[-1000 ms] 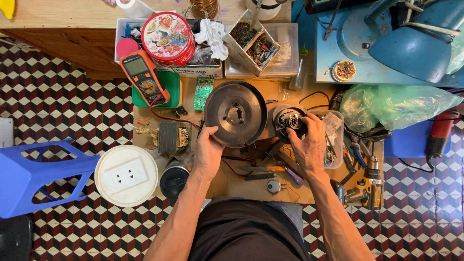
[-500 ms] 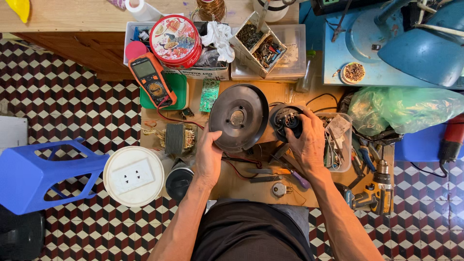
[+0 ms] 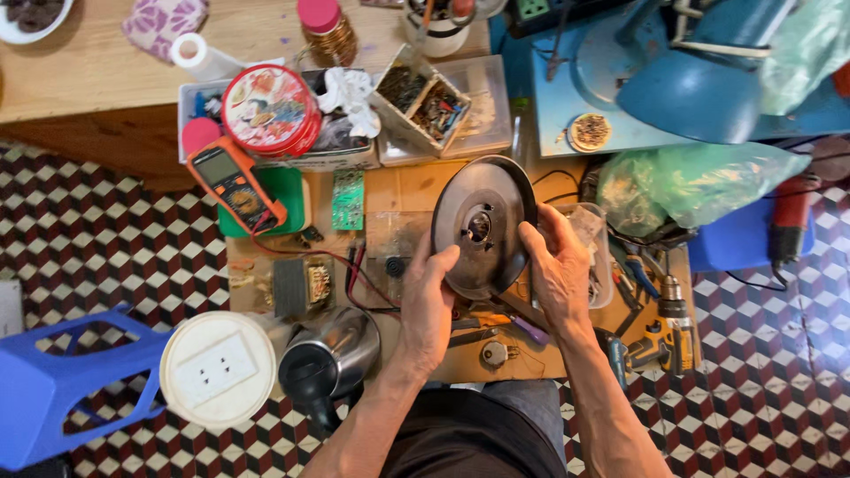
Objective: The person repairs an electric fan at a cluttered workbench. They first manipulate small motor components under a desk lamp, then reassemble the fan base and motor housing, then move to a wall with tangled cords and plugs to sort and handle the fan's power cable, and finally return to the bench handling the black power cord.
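Round metal disc (image 3: 482, 228), held tilted above the cluttered wooden worktable (image 3: 416, 190), its dished face with a small central hub turned toward the viewer. The left hand (image 3: 425, 305) clasps the rim at 7 o'clock, thumb pressed on the face; the right hand (image 3: 556, 265) clasps the rim at 4 o'clock, fingers curled behind. The disc looks rigid, smooth and fairly heavy, probably slippery on the face, so the rim is likely the surest hold. At 9 o'clock lie a green circuit board (image 3: 348, 199) and an orange multimeter (image 3: 235, 184); at 8 o'clock stands a steel kettle (image 3: 332, 358); at 4 o'clock a cordless drill (image 3: 668, 332) crowds the table edge.
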